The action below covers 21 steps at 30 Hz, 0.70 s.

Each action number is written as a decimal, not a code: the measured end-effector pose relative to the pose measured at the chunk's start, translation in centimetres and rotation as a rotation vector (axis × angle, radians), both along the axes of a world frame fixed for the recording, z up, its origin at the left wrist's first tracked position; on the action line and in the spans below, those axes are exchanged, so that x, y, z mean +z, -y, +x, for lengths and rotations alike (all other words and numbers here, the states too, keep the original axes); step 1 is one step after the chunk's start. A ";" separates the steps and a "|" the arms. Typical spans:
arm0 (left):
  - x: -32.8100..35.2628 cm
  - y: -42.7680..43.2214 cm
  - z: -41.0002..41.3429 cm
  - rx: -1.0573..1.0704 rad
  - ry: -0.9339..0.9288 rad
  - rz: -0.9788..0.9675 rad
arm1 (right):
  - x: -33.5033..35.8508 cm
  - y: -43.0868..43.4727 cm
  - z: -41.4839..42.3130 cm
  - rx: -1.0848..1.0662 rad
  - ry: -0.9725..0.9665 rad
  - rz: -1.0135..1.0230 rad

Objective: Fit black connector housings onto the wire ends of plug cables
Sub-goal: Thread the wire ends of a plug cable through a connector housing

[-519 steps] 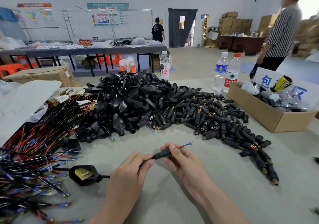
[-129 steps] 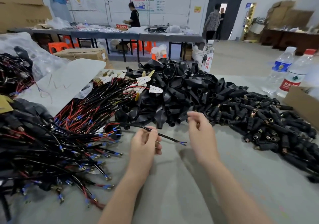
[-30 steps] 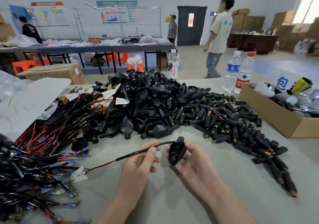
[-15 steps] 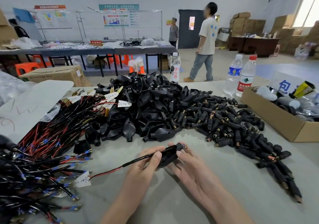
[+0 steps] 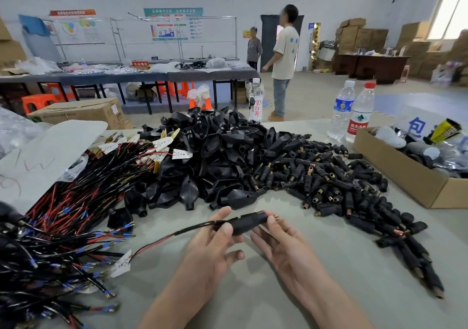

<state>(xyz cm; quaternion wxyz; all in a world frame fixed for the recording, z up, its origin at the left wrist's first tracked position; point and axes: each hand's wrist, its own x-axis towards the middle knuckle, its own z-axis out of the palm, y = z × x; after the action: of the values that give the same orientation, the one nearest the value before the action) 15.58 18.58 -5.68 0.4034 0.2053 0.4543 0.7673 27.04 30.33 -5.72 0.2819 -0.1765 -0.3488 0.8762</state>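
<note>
Just in front of the pile of housings (image 5: 215, 161), both hands are holding one black housing (image 5: 249, 223) threaded on a cable (image 5: 177, 232). The left hand (image 5: 215, 242) is pinching its cable-side neck and the right hand (image 5: 286, 250) is gripping the front, where a brass tip (image 5: 276, 217) seems to be poking out. The shell is looking light and rigid, the cable limp, so I am judging the shell's flanks the surest hold.

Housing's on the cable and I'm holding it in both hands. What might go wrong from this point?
1. Only the brass tips poke past the housing; if the left hand eases its pinch on the cable, they may slip back inside.
2. The cable's paper tag lies against the wire pile; pulling with the right hand could snag it.
</note>
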 end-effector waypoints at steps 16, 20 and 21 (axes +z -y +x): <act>0.0 0.1 -1.5 0.189 0.174 0.009 | 0.0 -3.5 1.2 -0.312 0.037 -0.028; 0.2 0.4 -1.8 0.195 0.219 0.032 | 0.2 -4.9 2.2 -0.421 0.014 -0.104; 0.3 0.5 -1.8 0.193 0.233 0.042 | 0.2 -5.2 2.4 -0.439 0.011 -0.122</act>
<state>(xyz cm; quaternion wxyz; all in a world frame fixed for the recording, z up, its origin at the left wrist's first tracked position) 13.79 18.05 -5.42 0.3733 0.0785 0.4061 0.8304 29.40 35.50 -5.52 0.4526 -0.2695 -0.2498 0.8124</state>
